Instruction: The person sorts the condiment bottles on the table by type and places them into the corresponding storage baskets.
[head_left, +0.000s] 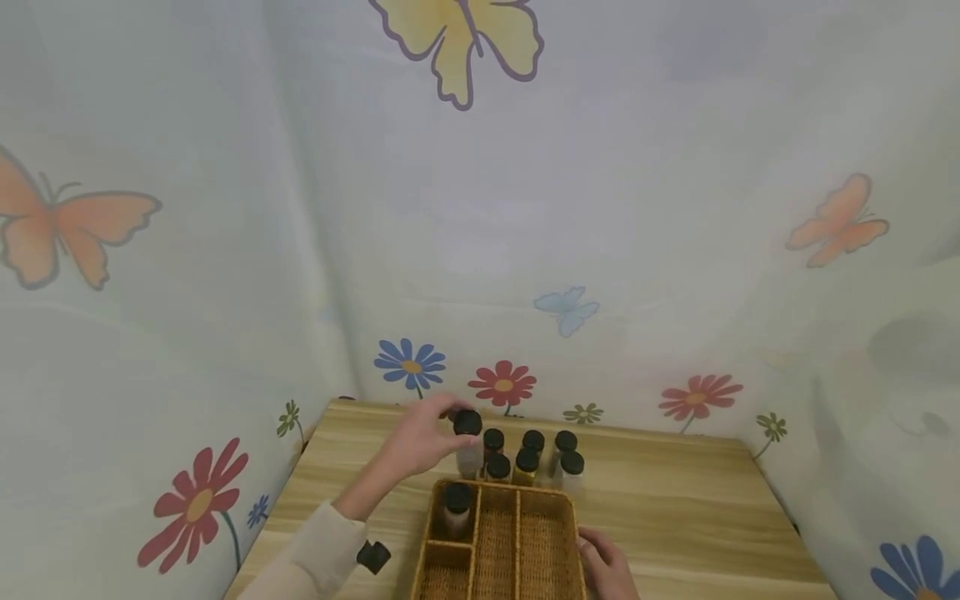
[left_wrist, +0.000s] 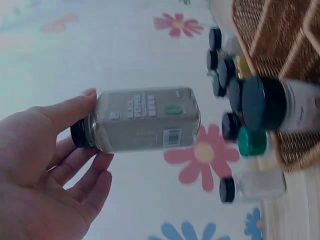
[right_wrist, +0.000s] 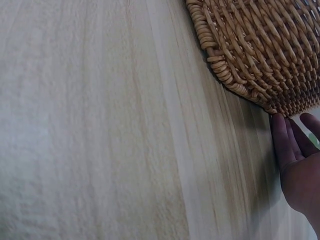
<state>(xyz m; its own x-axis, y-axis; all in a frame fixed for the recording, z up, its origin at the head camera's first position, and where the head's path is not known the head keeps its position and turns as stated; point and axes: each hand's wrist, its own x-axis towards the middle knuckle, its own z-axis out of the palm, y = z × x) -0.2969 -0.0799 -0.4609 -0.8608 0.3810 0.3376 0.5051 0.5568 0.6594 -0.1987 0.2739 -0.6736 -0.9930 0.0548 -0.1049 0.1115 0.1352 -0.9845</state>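
My left hand (head_left: 427, 437) pinches a black pepper jar (left_wrist: 147, 120) around its black lid and neck. The clear jar, filled with grey powder, is behind the wicker basket (head_left: 495, 485) in the head view. A second black-capped jar (head_left: 457, 508) stands in the basket's back-left compartment. At the basket's right side is my right hand (head_left: 607, 562). In the right wrist view its fingers reach out fairly straight, with fingertips right at the lower edge of the woven wall (right_wrist: 260, 55), the thumb apart.
Several black-lidded spice jars (head_left: 527, 460) stand in a cluster behind the basket. A green-lidded jar (left_wrist: 252, 141) shows among the jars in the left wrist view. The wooden table (head_left: 675, 500) meets a flower-printed cloth wall (head_left: 637, 292) at the back and sides.
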